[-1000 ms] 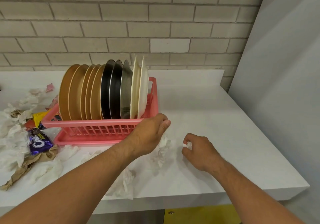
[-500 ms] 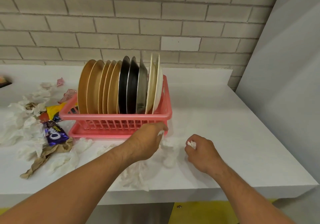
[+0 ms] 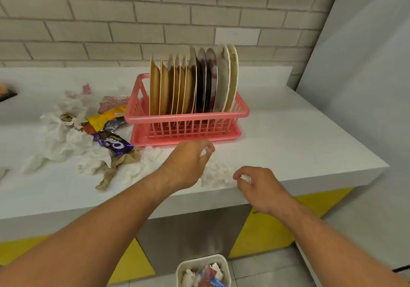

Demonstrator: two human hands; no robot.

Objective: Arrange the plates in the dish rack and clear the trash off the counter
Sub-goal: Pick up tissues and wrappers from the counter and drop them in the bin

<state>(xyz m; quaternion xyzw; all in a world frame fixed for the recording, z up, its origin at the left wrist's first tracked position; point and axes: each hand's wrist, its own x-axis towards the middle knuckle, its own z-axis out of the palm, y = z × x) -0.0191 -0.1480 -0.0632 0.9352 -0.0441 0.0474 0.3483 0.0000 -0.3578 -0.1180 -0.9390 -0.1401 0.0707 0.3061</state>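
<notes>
At the white counter (image 3: 288, 144) by the brick wall (image 3: 133, 20): left hand (image 3: 188, 164) tight around tissue (image 3: 216, 173); right hand (image 3: 259, 189) around a scrap (image 3: 245, 178).

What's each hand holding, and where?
The left hand pinches white tissue in its fingertips; right hand pinches a small tissue wad. Both crumpled, no distinct part.

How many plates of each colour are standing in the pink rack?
Brown plates: 5
Black or dark grey plates: 3
White plates: 2
Total: 10
</notes>
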